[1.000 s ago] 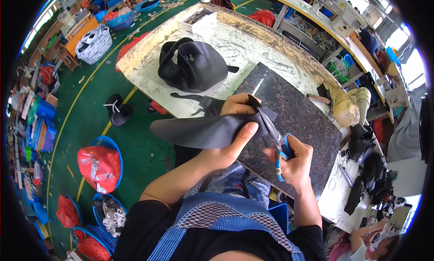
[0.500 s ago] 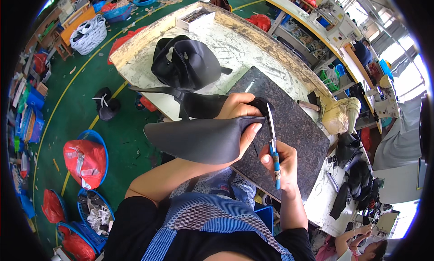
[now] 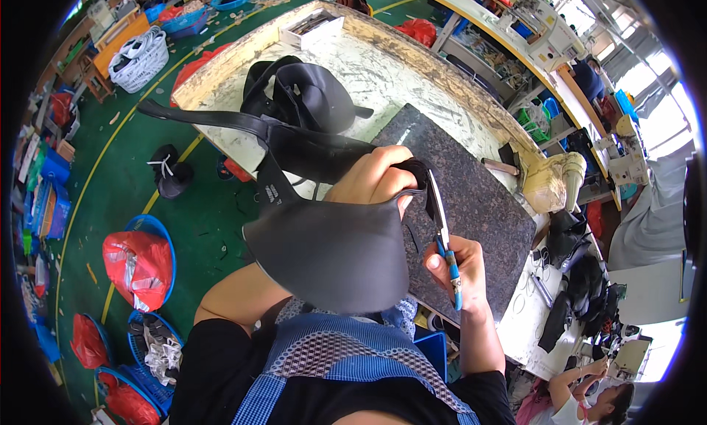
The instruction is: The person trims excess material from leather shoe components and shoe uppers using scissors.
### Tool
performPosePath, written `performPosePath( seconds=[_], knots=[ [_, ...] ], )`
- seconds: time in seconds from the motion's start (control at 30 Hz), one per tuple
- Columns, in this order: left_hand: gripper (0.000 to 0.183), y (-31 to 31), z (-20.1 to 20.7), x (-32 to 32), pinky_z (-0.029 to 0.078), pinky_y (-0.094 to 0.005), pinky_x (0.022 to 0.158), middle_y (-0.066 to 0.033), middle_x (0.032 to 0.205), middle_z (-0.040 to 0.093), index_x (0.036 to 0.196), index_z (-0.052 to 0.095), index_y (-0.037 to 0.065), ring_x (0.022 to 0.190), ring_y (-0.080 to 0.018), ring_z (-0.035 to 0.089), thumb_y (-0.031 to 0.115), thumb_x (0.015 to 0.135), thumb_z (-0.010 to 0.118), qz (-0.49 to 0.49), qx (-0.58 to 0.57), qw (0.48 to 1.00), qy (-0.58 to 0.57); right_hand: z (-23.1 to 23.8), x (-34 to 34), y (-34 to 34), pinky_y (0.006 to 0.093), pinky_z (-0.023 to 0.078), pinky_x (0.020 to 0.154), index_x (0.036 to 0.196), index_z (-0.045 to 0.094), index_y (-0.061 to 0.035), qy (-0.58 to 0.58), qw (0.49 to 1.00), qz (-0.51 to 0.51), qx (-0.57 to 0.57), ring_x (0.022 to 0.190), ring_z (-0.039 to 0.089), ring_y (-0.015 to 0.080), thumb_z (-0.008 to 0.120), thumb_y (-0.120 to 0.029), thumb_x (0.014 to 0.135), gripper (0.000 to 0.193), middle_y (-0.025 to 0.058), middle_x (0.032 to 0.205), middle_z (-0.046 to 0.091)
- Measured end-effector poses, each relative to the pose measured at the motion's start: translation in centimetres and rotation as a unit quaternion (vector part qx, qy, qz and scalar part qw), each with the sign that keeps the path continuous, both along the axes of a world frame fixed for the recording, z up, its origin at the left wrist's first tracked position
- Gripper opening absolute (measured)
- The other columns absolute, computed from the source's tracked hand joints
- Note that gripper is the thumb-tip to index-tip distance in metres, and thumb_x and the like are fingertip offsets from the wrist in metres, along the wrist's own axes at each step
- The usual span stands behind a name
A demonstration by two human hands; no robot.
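Observation:
My left hand (image 3: pixel 379 176) is closed around a black leather piece (image 3: pixel 331 255), perhaps a boot upper. Its wide flap hangs over my forearm, and a long strap-like end stretches off to the left. In my right hand (image 3: pixel 469 270) is a pair of scissors (image 3: pixel 440 211) with blue-wrapped handles, blades pointing up and away. The blades lie against the folded edge of the leather, just right of my left fingers; whether they are parted I cannot make out. Under both hands is a dark stone slab (image 3: pixel 486 233). More curled black leather pieces (image 3: pixel 320 97) rest beyond, on the white worktable (image 3: pixel 390 64).
A hammer (image 3: pixel 501 166) lies at the slab's right, near a yellowish wrapped post (image 3: pixel 549 183). A small tray (image 3: pixel 313 31) stands at the table's far corner. Black scraps (image 3: pixel 582 292) lie at right. Baskets with red bags (image 3: pixel 136 267) stand on the floor. Another person (image 3: pixel 582 399) sits lower right.
The leather has turned in my left hand: its flap has swung down toward me, and its strap end reaches further left. The scissors have shifted slightly, staying at the edge.

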State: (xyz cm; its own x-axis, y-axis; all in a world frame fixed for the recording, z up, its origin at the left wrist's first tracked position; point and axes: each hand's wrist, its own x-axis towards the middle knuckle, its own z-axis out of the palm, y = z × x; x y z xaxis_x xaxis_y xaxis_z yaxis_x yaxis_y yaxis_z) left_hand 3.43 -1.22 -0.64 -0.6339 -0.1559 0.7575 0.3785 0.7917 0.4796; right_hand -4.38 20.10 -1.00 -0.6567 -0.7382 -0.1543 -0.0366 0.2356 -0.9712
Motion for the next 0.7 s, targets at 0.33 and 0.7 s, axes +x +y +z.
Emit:
performPosePath(
  seconds=[0.33, 0.7],
  knots=[
    [0.022, 0.1, 0.2, -0.2, 0.053, -0.0362, 0.076, -0.0065, 0.118, 0.058, 0.094, 0.058, 0.006, 0.089, -0.0253, 0.061, 0.005, 0.075, 0.069, 0.07, -0.092, 0.992, -0.044, 0.2, 0.0, -0.6, 0.0251, 0.034, 0.052, 0.078, 0.061, 0.0, 0.049, 0.998, 0.005, 0.029, 0.06, 0.043, 0.0053, 0.075, -0.04, 0.086, 0.043, -0.0037, 0.062, 0.05],
    [0.012, -0.7, 0.0, -0.5, 0.054, -0.0345, 0.067, -0.0086, 0.108, 0.065, 0.093, 0.061, 0.001, 0.076, -0.022, 0.062, 0.004, 0.082, 0.064, 0.106, -0.165, 0.98, 0.047, -0.2, -0.2, 0.4, 0.0217, 0.025, 0.04, 0.075, 0.061, 0.0003, 0.028, 1.0, 0.01, 0.006, 0.043, 0.04, 0.0036, 0.078, -0.043, 0.083, 0.047, -0.0043, 0.053, 0.047]
  ],
)
